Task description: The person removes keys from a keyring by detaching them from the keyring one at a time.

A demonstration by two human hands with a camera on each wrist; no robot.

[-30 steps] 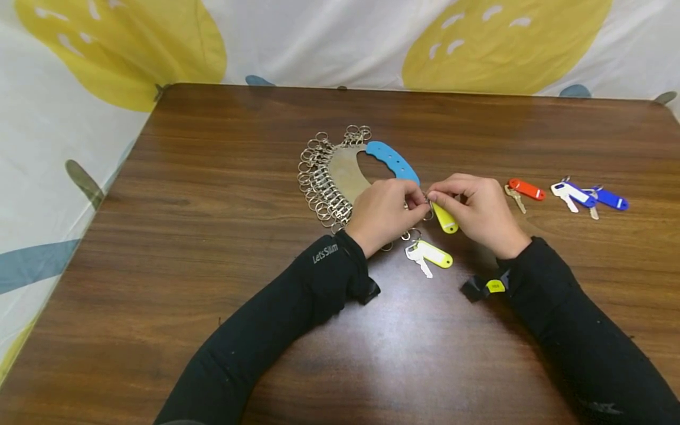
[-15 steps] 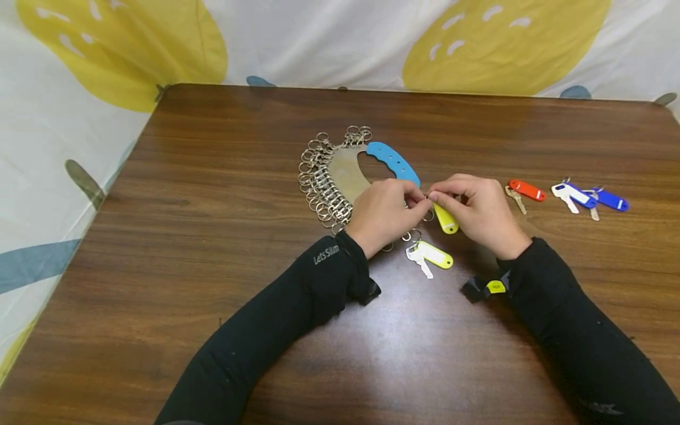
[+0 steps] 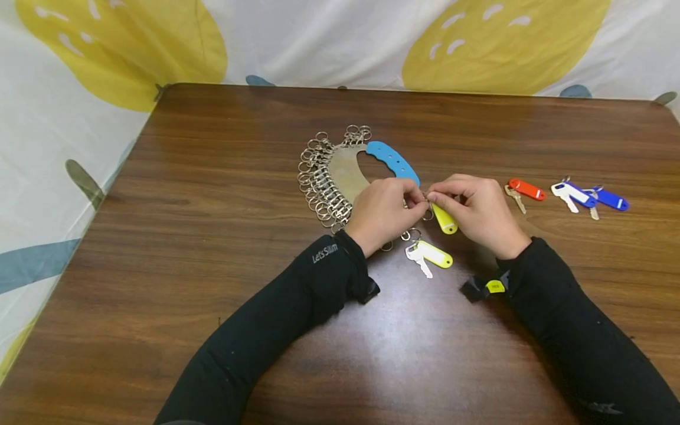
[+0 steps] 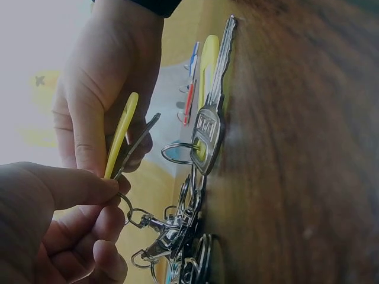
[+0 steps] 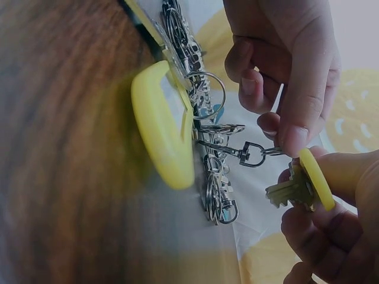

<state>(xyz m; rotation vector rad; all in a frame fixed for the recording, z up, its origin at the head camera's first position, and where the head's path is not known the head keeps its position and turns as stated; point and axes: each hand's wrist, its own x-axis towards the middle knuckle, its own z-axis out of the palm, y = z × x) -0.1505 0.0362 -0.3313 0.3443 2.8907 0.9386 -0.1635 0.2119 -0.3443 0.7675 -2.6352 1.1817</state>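
Note:
In the head view my left hand (image 3: 382, 212) and right hand (image 3: 478, 212) meet fingertip to fingertip beside a key holder. That holder is a curved metal plate (image 3: 344, 171) with a blue handle (image 3: 393, 161) and many ringed clips. My left thumb and finger pinch a split ring (image 4: 126, 207) linked to a swivel clip (image 5: 251, 155). Against this ring, my right hand pinches a yellow key tag (image 5: 317, 180) with a key (image 5: 290, 192); fingers hide the exact joint. Below the hands lies another yellow key tag (image 3: 437, 255) with a silver key (image 3: 422, 262), its ring at the holder's clips.
To the right on the brown table (image 3: 212, 177) lie a red key tag (image 3: 527, 189) with a brass key (image 3: 515, 198) and two blue key tags (image 3: 611, 199) with keys. A patterned cloth (image 3: 319, 41) hangs behind the table's far edge.
Both hands stay in the same place with only very slight finger movement. The tags, keys and holder lie as before.

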